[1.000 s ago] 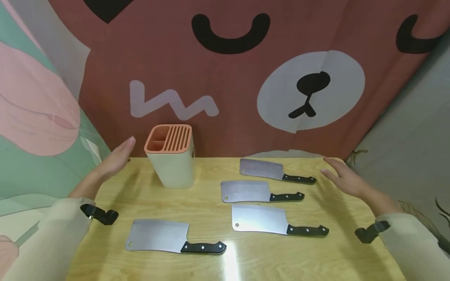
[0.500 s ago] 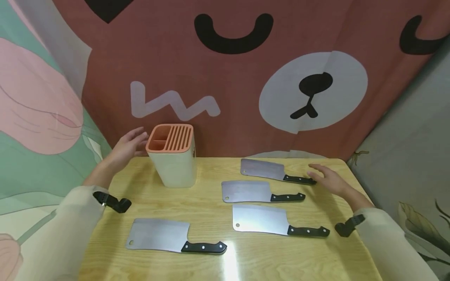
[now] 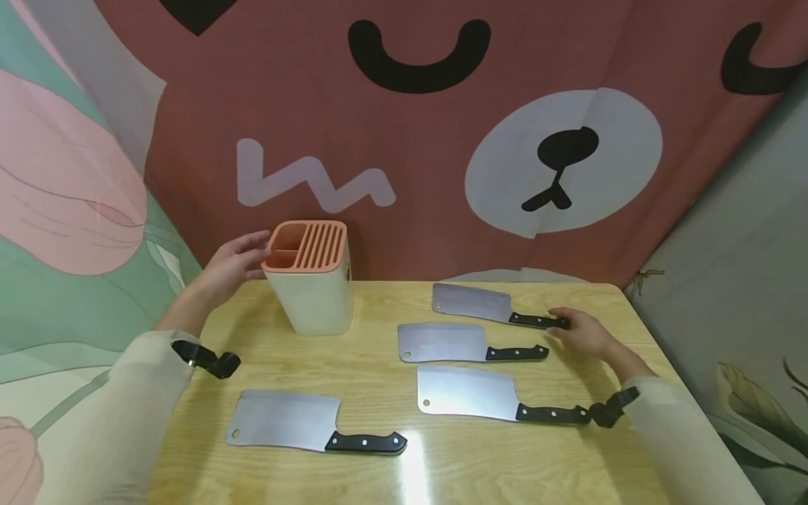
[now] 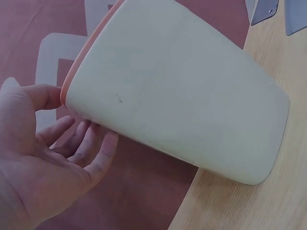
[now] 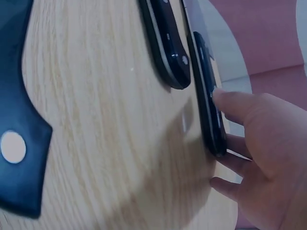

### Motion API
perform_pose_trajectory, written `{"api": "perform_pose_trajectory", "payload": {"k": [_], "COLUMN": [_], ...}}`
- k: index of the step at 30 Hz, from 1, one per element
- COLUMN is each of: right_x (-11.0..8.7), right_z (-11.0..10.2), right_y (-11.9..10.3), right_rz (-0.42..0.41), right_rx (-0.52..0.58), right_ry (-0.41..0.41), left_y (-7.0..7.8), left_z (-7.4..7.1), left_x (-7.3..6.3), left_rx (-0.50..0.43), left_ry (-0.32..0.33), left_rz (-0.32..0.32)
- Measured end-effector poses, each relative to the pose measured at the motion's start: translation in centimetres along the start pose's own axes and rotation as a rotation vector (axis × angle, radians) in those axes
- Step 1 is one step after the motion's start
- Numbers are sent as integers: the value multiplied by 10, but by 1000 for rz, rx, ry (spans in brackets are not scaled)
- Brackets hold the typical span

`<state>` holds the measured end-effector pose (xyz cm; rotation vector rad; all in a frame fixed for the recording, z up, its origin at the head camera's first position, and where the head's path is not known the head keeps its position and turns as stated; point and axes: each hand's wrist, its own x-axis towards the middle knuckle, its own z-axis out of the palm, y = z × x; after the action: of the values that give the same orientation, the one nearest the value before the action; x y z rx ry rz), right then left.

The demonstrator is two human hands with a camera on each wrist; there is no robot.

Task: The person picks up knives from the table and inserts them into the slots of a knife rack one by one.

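At the far right, my right hand (image 3: 583,332) takes the black handle end of the farthest cleaver (image 3: 472,300) between thumb and fingers. That cleaver lies flat on the table, and in the right wrist view the fingers pass behind its handle (image 5: 209,96). My left hand (image 3: 232,270) is against the left side of a cream knife holder (image 3: 318,301) with an orange slotted top. In the left wrist view its thumb meets the orange rim (image 4: 79,67), while the other fingers lie loosely bent along the cream wall.
Two more cleavers, a middle one (image 3: 442,343) and a nearer one (image 3: 467,391), lie nearer than the farthest. Another cleaver (image 3: 284,419) is at the front left. The wooden table (image 3: 372,477) ends against a printed bear curtain (image 3: 429,154).
My right hand has moved left and down onto the farthest cleaver's handle. My left hand has come right to the holder's rim. The cleavers and holder stay in place.
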<state>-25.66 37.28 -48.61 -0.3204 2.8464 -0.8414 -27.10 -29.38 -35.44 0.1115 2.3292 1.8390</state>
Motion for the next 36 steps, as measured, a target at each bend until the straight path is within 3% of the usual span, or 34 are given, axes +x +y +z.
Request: {"api": "perform_pose_trajectory", "payload": {"k": [14, 21, 25, 28, 36], "right_x": [7, 12, 9, 5, -7], "right_z": [14, 16, 12, 7, -16], "right_y": [14, 13, 11, 10, -1], "right_rz": [-48, -12, -40, -70, -42], "right_rx": [-96, -113, -111, -89, 3], "right_ry": [125, 105, 101, 73, -2], "left_y": [-8, -7, -6, -7, -9], "left_z": [-3, -3, -2, -1, 0], "left_x": [-1, -4, -5, -5, -3], "left_rx": [-69, -97, -100, -100, -83], "left_ry": [-41, -45, -56, -61, -65], "left_rz": [29, 27, 27, 24, 36]}}
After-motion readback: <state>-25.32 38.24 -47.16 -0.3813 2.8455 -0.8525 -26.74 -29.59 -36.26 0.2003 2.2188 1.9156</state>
